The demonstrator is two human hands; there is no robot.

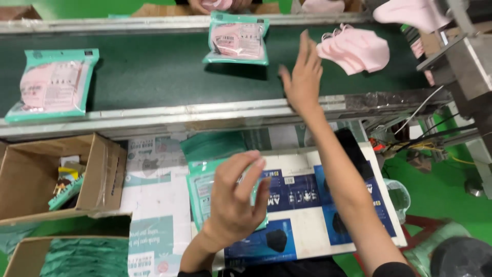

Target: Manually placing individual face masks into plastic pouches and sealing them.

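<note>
My right hand (302, 77) reaches out over the green conveyor belt (154, 72), fingers spread, just left of a loose stack of pink face masks (356, 48); it holds nothing. Close to me, my left hand (236, 197) hovers with curled fingers on a teal plastic pouch (201, 187) that lies on the work surface. Two filled teal pouches with pink masks lie on the belt, one at the left (51, 84) and one at the far middle (237, 38).
An open cardboard box (97, 172) with small items stands at the left, and a second box (82, 256) holds teal pouches. Flat blue-and-white cartons (307, 200) cover the bench. Machine parts and cables (451, 66) sit at the right. Another person's hand (215, 5) shows across the belt.
</note>
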